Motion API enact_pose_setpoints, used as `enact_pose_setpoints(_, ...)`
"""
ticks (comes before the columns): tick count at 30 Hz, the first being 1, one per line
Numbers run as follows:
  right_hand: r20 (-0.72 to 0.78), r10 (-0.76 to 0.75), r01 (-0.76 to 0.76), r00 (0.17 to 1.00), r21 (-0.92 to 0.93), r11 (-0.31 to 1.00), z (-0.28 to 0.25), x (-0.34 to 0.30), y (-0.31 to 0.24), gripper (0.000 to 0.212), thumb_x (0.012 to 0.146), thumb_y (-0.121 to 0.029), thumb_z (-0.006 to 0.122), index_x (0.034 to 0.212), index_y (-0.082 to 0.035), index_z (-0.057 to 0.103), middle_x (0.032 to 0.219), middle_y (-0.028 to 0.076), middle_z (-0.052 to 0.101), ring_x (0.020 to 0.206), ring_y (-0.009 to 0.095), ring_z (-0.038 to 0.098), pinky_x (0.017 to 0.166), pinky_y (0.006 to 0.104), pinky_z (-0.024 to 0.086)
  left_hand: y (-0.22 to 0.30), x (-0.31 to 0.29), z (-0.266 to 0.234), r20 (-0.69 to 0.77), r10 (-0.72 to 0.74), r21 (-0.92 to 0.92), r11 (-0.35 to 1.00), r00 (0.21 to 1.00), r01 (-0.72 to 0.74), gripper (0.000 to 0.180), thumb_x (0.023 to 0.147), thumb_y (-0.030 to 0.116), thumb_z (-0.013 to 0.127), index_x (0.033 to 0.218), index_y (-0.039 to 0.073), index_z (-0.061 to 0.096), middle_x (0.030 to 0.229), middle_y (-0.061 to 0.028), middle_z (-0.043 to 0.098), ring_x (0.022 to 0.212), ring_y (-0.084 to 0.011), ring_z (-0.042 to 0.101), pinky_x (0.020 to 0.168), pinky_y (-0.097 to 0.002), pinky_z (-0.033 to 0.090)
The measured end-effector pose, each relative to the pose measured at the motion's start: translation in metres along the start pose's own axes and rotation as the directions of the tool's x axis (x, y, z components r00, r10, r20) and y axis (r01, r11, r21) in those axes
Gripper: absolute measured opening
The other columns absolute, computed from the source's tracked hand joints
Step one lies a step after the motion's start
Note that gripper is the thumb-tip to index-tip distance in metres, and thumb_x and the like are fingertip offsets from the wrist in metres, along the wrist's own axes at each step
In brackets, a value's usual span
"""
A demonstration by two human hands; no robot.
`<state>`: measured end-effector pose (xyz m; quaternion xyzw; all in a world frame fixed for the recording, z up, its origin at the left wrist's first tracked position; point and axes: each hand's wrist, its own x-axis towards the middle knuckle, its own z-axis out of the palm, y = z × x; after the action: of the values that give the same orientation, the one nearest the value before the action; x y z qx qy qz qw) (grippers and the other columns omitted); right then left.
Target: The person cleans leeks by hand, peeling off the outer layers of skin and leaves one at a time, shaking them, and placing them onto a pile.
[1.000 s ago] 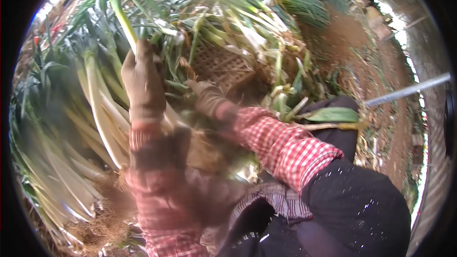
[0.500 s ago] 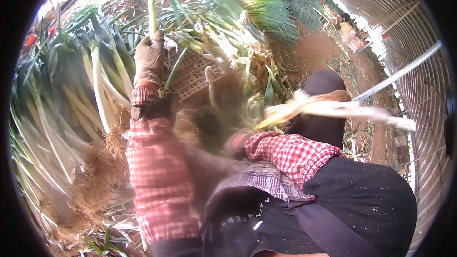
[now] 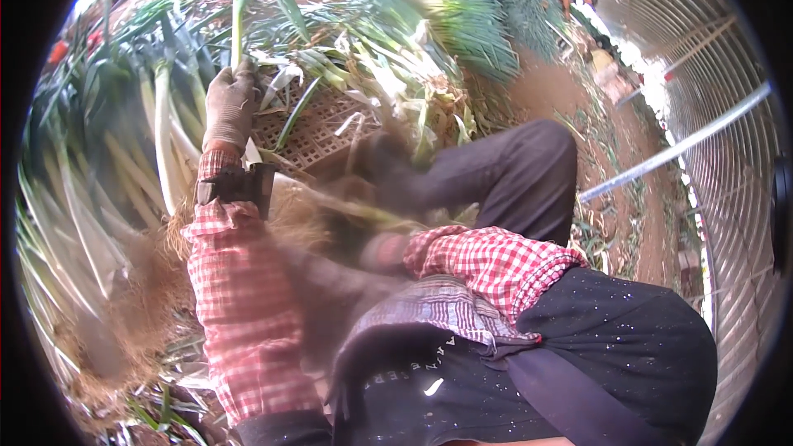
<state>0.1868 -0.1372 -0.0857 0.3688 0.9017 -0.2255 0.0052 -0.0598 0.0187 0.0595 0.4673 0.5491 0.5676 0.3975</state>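
Observation:
My left hand (image 3: pixel 230 107), in a tan work glove, is closed around a leek (image 3: pixel 238 26) whose green leaves rise above the fist. The leek's lower part is mostly hidden by my hand and forearm. My right hand (image 3: pixel 385 254) is low in front of my lap, smeared by motion, so its fingers do not show. A blurred pale stalk (image 3: pixel 355 208) runs just above it. To the left of my left arm stands a thick row of leeks (image 3: pixel 91 206) with white shafts and stringy brown roots (image 3: pixel 153 306).
A tan plastic lattice crate (image 3: pixel 318 134) lies beyond my knee (image 3: pixel 529 173), with stripped leaves (image 3: pixel 396 58) heaped behind it. Farther back is a pile of cleaned green leeks (image 3: pixel 462 12). A metal pole (image 3: pixel 677 144) slants across the right beside the ribbed tunnel wall (image 3: pixel 735 198).
My left hand has shifted left with the leek. The pale leaf strip that was in the air near my right arm is gone from there. My right hand has moved slightly left.

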Motion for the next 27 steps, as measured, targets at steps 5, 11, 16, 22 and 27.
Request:
enact_pose_setpoints(5,0.34,0.129,-0.092,0.932,-0.124,0.988,0.014,-0.019,0.014,0.028,0.086,-0.024,0.053,0.101,-0.005,0.067,0.097,0.015,0.066,0.087,0.029,0.063,0.075,0.0408,0.05,0.002,-0.019,-0.015,-0.119,0.001,0.156,0.988,0.993,0.017,0.037,0.093,0.035,0.055,0.093,0.0,0.064,0.068,-0.0053,0.061,0.06,-0.0109,0.057,0.057,-0.0273,0.046)
enact_pose_setpoints(11,0.415,0.169,-0.128,0.894,-0.125,0.984,0.013,-0.018,0.011,0.027,0.084,-0.023,0.054,0.098,-0.006,0.068,0.095,0.015,0.067,0.084,0.03,0.064,0.074,0.0413,0.05,-0.002,-0.032,-0.011,0.022,0.041,-0.007,0.999,0.999,-0.041,0.041,0.094,0.041,0.053,0.099,0.002,0.062,0.066,0.0015,0.052,0.056,-0.0059,0.046,0.048,-0.0225,0.038)
enact_pose_setpoints(16,0.431,0.151,-0.121,0.89,-0.096,0.988,0.008,-0.015,0.01,0.026,0.082,-0.023,0.055,0.096,-0.006,0.069,0.093,0.015,0.067,0.082,0.031,0.064,0.073,0.0417,0.051,0.005,-0.047,-0.012,0.019,0.022,0.05,0.998,1.0,-0.023,0.038,0.092,0.042,0.055,0.091,0.005,0.059,0.061,0.0009,0.047,0.046,-0.008,0.043,0.039,-0.0232,0.035)
enact_pose_setpoints(22,0.342,0.054,-0.036,0.938,-0.058,0.998,-0.041,-0.014,0.017,0.024,0.08,-0.022,0.057,0.093,-0.006,0.07,0.09,0.015,0.068,0.079,0.032,0.065,0.072,0.0422,0.051,0.016,-0.041,0.013,-0.129,0.133,-0.061,0.988,0.983,-0.142,0.031,0.094,0.036,0.053,0.096,0.007,0.06,0.059,0.0033,0.044,0.045,-0.0063,0.038,0.038,-0.0229,0.031)
enact_pose_setpoints(27,0.196,0.272,-0.283,0.942,0.027,0.959,-0.181,-0.095,0.042,0.036,0.083,-0.024,0.057,0.115,-0.01,0.064,0.108,0.013,0.066,0.1,0.029,0.063,0.09,0.0403,0.049,0.11,-0.062,0.114,-0.118,0.171,-0.131,0.974,0.978,-0.186,0.033,0.092,0.035,0.053,0.103,0.004,0.059,0.057,0.0023,0.043,0.045,-0.0082,0.038,0.039,-0.0253,0.033)
